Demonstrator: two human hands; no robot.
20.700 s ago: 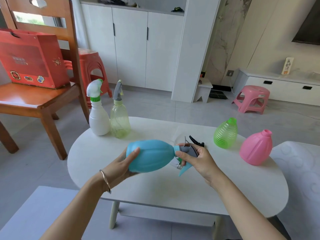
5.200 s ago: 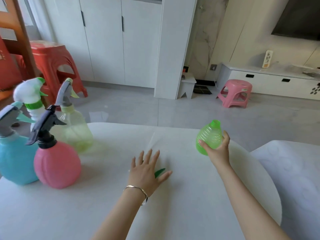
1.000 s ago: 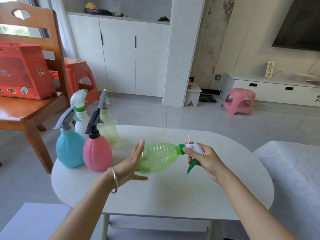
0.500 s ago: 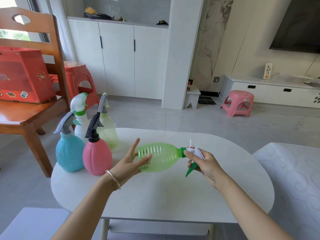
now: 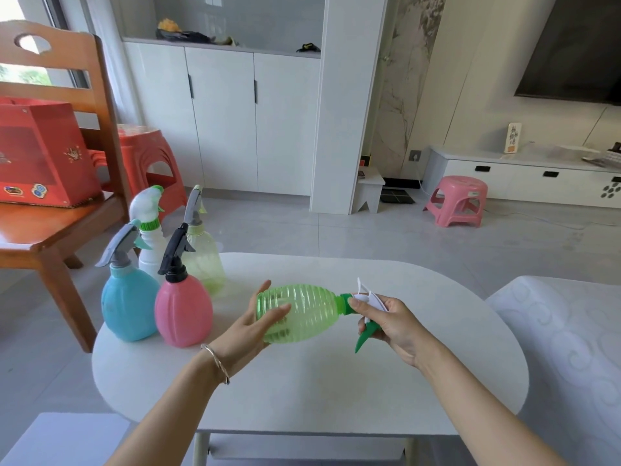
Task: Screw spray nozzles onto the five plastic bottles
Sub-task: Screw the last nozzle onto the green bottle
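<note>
I hold a ribbed green bottle (image 5: 304,312) on its side above the white oval table (image 5: 336,391). My left hand (image 5: 250,331) cups the bottle's base with the fingers spread against it. My right hand (image 5: 386,319) is closed around the white and green spray nozzle (image 5: 364,304) at the bottle's neck, its green trigger pointing down. At the table's left stand a blue bottle (image 5: 129,307), a pink bottle (image 5: 183,309), a white bottle (image 5: 149,243) and a pale yellow-green bottle (image 5: 205,260), each with a nozzle on top.
A wooden chair (image 5: 57,210) with a red box (image 5: 43,156) on its seat stands left of the table. A red stool (image 5: 148,163) is behind it, a pink stool (image 5: 458,200) is on the floor at the right, and a white cushioned seat (image 5: 568,348) borders the table's right edge.
My left hand has shifted around the green bottle's base, the fingers now lying on its near side. The right hand stays closed on the nozzle at the neck.
</note>
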